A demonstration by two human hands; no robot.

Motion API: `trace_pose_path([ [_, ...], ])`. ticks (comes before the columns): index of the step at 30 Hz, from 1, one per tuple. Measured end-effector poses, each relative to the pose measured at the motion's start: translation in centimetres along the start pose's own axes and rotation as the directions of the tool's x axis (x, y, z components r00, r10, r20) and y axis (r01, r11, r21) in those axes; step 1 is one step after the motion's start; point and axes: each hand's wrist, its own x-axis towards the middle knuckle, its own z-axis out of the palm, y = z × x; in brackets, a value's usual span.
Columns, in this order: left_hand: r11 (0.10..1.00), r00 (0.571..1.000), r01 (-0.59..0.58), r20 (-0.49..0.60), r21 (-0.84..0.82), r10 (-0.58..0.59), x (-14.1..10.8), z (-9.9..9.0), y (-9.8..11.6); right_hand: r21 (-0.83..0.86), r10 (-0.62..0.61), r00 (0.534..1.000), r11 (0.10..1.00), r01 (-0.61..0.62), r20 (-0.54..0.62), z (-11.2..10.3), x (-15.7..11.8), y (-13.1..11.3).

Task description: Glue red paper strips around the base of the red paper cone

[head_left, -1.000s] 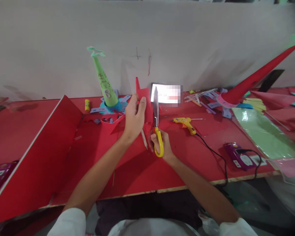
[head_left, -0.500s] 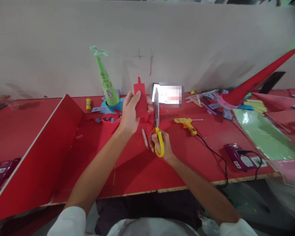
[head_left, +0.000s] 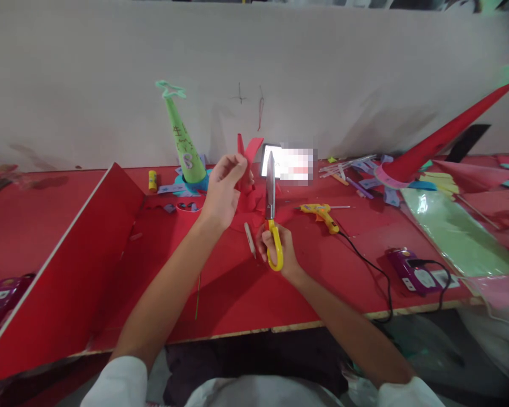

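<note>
We see the left hand (head_left: 224,191) nearly closed, thumb and forefinger pinched on red paper (head_left: 253,150) that it holds up above the table (head_left: 305,297), in front of the pale wall (head_left: 119,85). More fingers show only in part behind the paper. We cannot tell whether the narrow upright red strip beside it belongs to the same piece. Below, other red scraps (head_left: 248,200) blend into the table's red, and their edges are hard to follow.

The right hand (head_left: 286,250) is curled round the yellow handles of the scissors (head_left: 270,195). Its fingers hide part of the handles; the blades look closed and point away from us, their tip overlapping the phone (head_left: 266,159), whose screen is mostly blurred into blocks. Near this hand lies a white pen (head_left: 250,240), too soft to read.

The left hand also covers part of the blue base (head_left: 195,182) under the green cone (head_left: 181,141); the writing on the cone is hard to make out. At far right, the tip of the red cone (head_left: 445,129) is cut off by the picture's edge. The cord (head_left: 367,261) from the glue gun (head_left: 319,211) dips past the table's front edge.
</note>
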Motion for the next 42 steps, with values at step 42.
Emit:
trace_pose_path([
  [42, 0.909, 0.962, -0.270, 0.134, 0.319, 0.239, 0.0, -0.9, 1.3, -0.033, -0.124, 0.990, 0.991, 0.126, 0.071, 0.3, 0.4, 0.7],
])
